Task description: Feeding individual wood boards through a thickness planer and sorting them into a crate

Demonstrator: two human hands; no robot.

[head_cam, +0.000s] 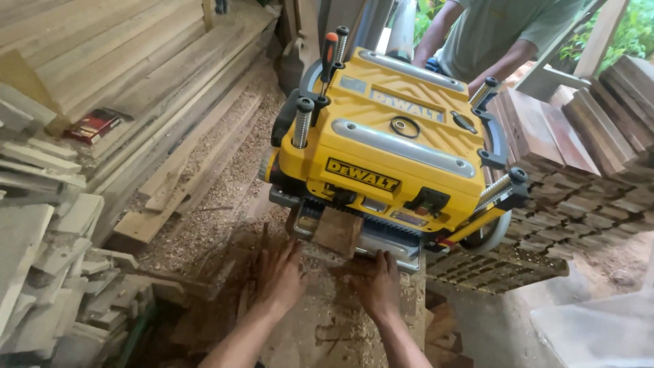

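Both your forearms come up from the near edge, bare, angling inward and away from you. Your left hand [279, 272] lies palm down, fingers stretched toward the far side and slightly spread, the wrist nearly straight in line with the forearm. Your right hand [373, 281] sits just to the right of it, also palm down, its fingers pointing far and a little left, the thumb turned toward the left hand. The two hands are near each other but apart, at about the same depth. Neither hand is closed around anything; both lie flat and open.
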